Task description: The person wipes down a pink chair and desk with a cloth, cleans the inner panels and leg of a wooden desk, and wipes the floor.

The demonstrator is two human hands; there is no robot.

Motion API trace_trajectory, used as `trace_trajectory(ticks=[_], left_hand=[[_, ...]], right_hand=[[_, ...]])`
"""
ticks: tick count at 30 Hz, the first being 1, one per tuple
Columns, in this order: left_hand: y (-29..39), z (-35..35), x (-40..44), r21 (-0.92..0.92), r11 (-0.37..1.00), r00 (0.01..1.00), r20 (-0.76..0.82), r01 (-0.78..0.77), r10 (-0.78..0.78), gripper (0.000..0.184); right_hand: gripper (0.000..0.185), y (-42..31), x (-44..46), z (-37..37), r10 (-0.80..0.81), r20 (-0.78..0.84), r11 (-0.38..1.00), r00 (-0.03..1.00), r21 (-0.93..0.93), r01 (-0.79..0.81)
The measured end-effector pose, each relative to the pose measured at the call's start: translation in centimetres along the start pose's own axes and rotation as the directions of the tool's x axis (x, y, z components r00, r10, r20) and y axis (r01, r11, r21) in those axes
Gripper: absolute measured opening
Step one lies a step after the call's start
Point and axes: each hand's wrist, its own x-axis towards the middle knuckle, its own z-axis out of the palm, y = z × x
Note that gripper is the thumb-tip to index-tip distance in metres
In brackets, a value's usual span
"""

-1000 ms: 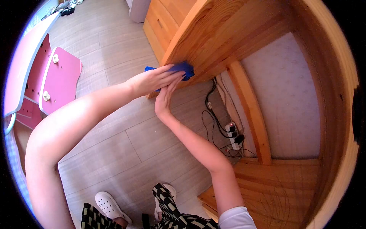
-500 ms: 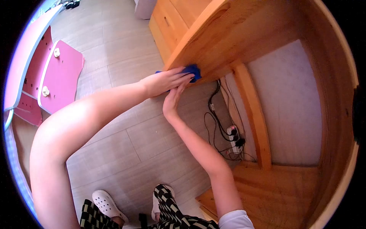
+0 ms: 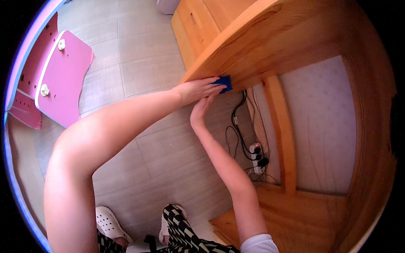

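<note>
A blue cloth (image 3: 226, 83) lies against the lower part of an upright wooden panel (image 3: 257, 46). My left hand (image 3: 198, 90) is laid over the cloth with its fingers stretched out and pressing it to the wood. Just below, my right hand (image 3: 203, 109) has its fingers extended up to the left hand's fingers, at the panel's bottom edge. Part of the cloth is hidden under the left hand.
A white power strip (image 3: 256, 158) with black plugs and cables lies on the floor by the wooden frame (image 3: 287, 139). Pink furniture (image 3: 67, 80) stands at the left. Wooden drawers (image 3: 192, 33) are behind the panel. White clogs (image 3: 110, 223) are below.
Both hands and the blue cloth have shifted to the right in the view. Less of the cloth shows around the left hand. The camera view has also moved a little.
</note>
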Motion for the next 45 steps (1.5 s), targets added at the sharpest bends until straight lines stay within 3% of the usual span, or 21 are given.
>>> trace_trajectory(ticks=[9,18,21,29,33,35,36,39,42,45], left_hand=[[2.2,1.6,2.4,-0.093,0.996,1.0,0.008,0.001,0.0,0.07],[4.1,3.1,3.8,-0.025,0.999,0.999,0.039,-0.024,0.025,0.066],[4.7,3.9,4.1,0.02,0.999,0.999,0.034,-0.04,0.039,0.065],[5.3,3.9,3.6,-0.083,0.995,0.987,0.144,-0.056,0.068,0.059],[6.3,4.7,3.0,-0.162,0.983,0.988,0.119,-0.082,0.102,0.061],[5.8,4.4,2.1,-0.15,0.979,0.974,0.161,-0.137,0.161,0.063],[6.0,4.4,1.8,-0.161,0.981,0.98,0.154,-0.104,0.129,0.065],[6.0,4.6,1.2,-0.232,0.968,0.978,0.159,-0.095,0.134,0.065],[5.6,4.3,0.0,-0.213,0.964,0.956,0.208,-0.16,0.205,0.065],[6.6,5.0,-0.7,-0.159,0.977,0.965,0.197,-0.144,0.175,0.064]], right_hand=[[0.074,3.6,0.8,-0.9,-0.043,-0.027,0.998,0.999,-0.037,0.042],[0.077,5.3,1.3,-1.9,0.05,0.01,0.995,0.999,-0.09,-0.049],[0.075,5.5,1.1,-1.5,0.052,-0.021,0.997,0.998,-0.062,-0.053],[0.072,8.8,0.4,0.4,0.098,-0.058,0.991,0.993,0.096,-0.092],[0.071,7.8,-0.6,0.7,0.094,-0.034,0.992,0.995,0.087,-0.091],[0.067,6.7,-1.2,1.2,0.183,-0.075,0.983,0.98,0.025,-0.182],[0.069,7.1,-1.3,1.3,0.187,-0.025,0.979,0.982,0.086,-0.185],[0.07,7.5,-1.8,1.8,0.143,-0.017,0.989,0.99,0.024,-0.143],[0.07,6.2,-2.8,2.4,0.163,-0.01,0.985,0.987,0.063,-0.162],[0.07,5.4,-3.8,2.5,0.145,0.024,0.988,0.989,0.049,-0.147]])
